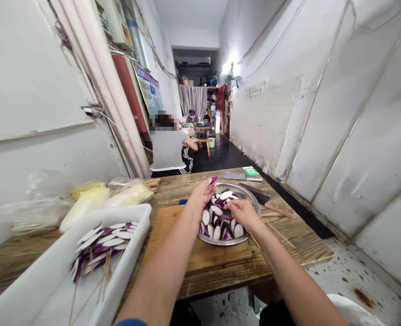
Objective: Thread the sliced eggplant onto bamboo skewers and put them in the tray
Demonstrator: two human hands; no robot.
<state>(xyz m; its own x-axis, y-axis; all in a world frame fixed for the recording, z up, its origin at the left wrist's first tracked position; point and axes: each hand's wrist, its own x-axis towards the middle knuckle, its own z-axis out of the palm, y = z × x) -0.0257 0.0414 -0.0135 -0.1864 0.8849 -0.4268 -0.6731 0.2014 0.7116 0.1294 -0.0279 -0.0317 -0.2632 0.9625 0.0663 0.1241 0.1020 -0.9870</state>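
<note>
My left hand [203,192] is closed on a purple-skinned eggplant slice [213,180] above the far left rim of a round metal bowl [229,243]. A thin bamboo skewer [217,188] shows beside that slice, slanting down toward the bowl. Over the bowl's right side, my right hand [243,213] has thumb and forefinger pinched together; what lies between them is too small to make out. Oval eggplant slices [217,232], white inside with purple edges, fill the bowl. It rests partly on a wooden cutting board [166,226].
At left, a white plastic tub [142,222] holds skewered eggplant slices [108,242]. Behind it are bagged pale vegetables [88,203]. A cleaver [234,175] and another knife [268,201] lie beyond the bowl; loose skewers [282,233] lie right. A person [168,149] sits ahead, another farther back.
</note>
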